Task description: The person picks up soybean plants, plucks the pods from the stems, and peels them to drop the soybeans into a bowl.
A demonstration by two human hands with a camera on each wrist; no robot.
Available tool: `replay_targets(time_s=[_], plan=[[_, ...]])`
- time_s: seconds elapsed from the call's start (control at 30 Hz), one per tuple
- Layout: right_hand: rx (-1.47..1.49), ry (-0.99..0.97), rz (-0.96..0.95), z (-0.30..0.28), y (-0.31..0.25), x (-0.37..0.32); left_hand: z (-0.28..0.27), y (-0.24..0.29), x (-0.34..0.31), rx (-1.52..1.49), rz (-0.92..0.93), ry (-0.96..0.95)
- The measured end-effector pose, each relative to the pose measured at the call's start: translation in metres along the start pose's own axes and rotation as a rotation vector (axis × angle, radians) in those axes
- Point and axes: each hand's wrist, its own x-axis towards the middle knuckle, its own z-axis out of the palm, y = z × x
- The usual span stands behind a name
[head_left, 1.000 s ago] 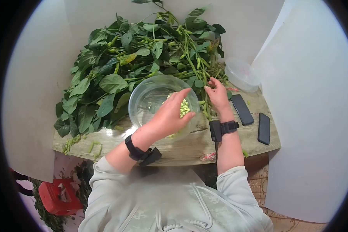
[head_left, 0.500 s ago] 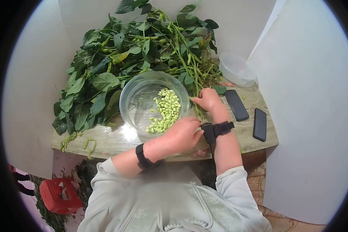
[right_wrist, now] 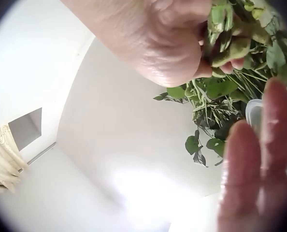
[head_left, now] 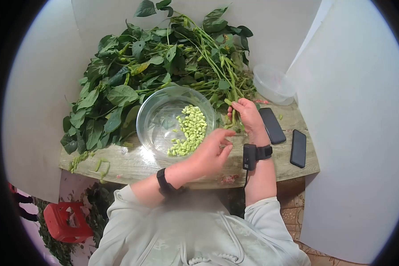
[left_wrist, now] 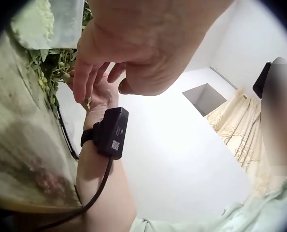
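Observation:
My right hand (head_left: 249, 116) grips a bean stem (head_left: 235, 93) hung with green pods, at the right side of the leafy heap. In the right wrist view, plump pods (right_wrist: 233, 53) stick out from its curled fingers. My left hand (head_left: 210, 153) hovers at the near right rim of a clear plastic bowl (head_left: 142, 119), its fingers pointing towards the right hand, thumb apart. The left fingers (right_wrist: 274, 130) look fairly straight in the right wrist view. Shelled green beans (head_left: 193, 128) lie in the right half of the bowl.
A big heap of leafy bean plants (head_left: 119, 95) covers the back and left of the table (head_left: 270, 162). At the right are two black phones (head_left: 272, 126) and a clear tub (head_left: 274, 84). Loose pods (head_left: 103, 167) lie front left. A red stool (head_left: 66, 221) stands on the floor.
My left hand has come from over the bowl to its near right side, uncovering the beans. The right hand dipped lower, then rose and turned, with stem and pods showing in its grip.

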Motion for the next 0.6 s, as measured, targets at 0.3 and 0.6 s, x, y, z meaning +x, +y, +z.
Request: replay_targets(time_s=[0.3, 0.6], plan=[[0.015, -0.011, -0.05, 0.014, 0.003, 0.001, -0.059, -0.004, 0.076, 0.612, 0.017, 0.233], [-0.069, 0.018, -0.164, 0.013, 0.016, 0.007, -0.053, -0.011, 0.106, 0.931, 0.032, -0.035]])
